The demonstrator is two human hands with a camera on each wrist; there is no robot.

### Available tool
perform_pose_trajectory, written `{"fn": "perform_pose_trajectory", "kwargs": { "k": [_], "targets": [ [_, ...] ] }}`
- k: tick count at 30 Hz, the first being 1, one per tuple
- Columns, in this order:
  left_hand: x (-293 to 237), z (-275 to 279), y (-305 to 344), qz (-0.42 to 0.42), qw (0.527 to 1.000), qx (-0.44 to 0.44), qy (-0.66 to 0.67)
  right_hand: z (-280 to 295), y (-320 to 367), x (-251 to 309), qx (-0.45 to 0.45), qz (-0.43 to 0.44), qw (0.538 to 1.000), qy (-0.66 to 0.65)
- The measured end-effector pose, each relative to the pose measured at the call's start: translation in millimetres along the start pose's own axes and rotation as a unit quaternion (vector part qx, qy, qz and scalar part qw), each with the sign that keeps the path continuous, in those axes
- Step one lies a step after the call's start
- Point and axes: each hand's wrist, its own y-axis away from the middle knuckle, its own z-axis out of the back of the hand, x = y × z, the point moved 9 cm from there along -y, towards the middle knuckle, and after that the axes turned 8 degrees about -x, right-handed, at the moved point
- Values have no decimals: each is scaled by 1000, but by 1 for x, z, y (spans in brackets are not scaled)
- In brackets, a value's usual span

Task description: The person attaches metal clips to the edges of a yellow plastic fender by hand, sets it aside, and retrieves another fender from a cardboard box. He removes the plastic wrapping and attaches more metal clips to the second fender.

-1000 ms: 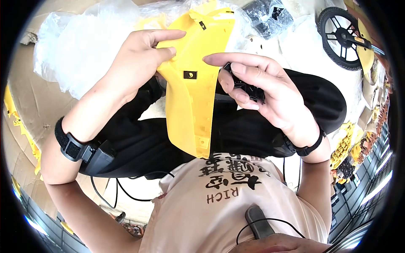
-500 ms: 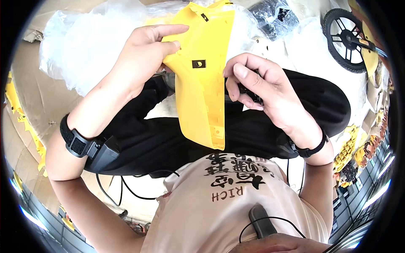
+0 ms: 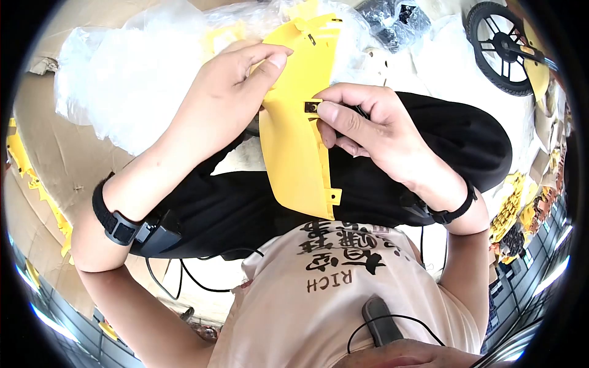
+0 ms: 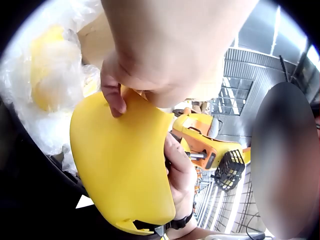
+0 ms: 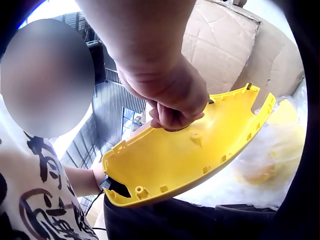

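A curved yellow plastic panel (image 3: 294,165) hangs upright over the lap, its hollow ribbed side showing in the right wrist view. My left hand (image 3: 230,95) grips its left edge, with thumb and forefinger at the upper part. My right hand (image 3: 377,126) is at the opposite edge, thumb and forefinger pinching at a small black clip (image 3: 311,107) seated on the panel. A bit of black shows behind its curled fingers, mostly hidden in the palm. More dark clips (image 5: 248,86) sit along the panel's rim in the right wrist view.
Clear plastic wrapping (image 3: 123,73) lies at the upper left, over cardboard (image 3: 92,165). A bagged black part (image 3: 396,24) and a spoked black wheel (image 3: 500,49) are at the upper right. Black-trousered legs (image 3: 215,208) are folded beneath the panel.
The panel has turned and shifted right. My right hand, earlier apart from the middle clip with black pieces in its fingers, has come onto that clip. The left hand has kept its grip.
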Motion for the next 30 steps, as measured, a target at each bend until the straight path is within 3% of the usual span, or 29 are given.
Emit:
{"fn": "perform_pose_trajectory", "kwargs": {
  "k": [1,2,3,5,6,7,9,17,19,30],
  "targets": [
    [-23,11,2,-143,984,-64,-80,2,0,1,-3,1,1000,-1],
    [-46,18,12,-283,938,-126,-157,6,-1,3,-13,9,1000,-5],
    [-50,19,13,-287,937,-123,-158,9,-1,6,-22,17,1000,-7],
    [-67,9,23,-325,936,-31,-129,13,-1,7,-30,14,999,-23],
    [-65,0,26,-283,952,35,-111,13,-1,8,-28,20,999,-30],
    [-74,1,27,-286,951,36,-112,13,-2,8,-25,26,999,-37],
    [-41,-13,22,-44,975,159,-152,12,-1,4,-24,7,998,-53],
    [-21,3,6,-46,991,102,-76,24,-3,-4,-37,-65,987,-139],
    [-18,6,4,-19,995,94,-29,24,-2,0,-40,-49,987,-150],
    [-10,19,-3,-49,997,59,24,21,3,5,-8,-50,984,-173]
  ]
}}
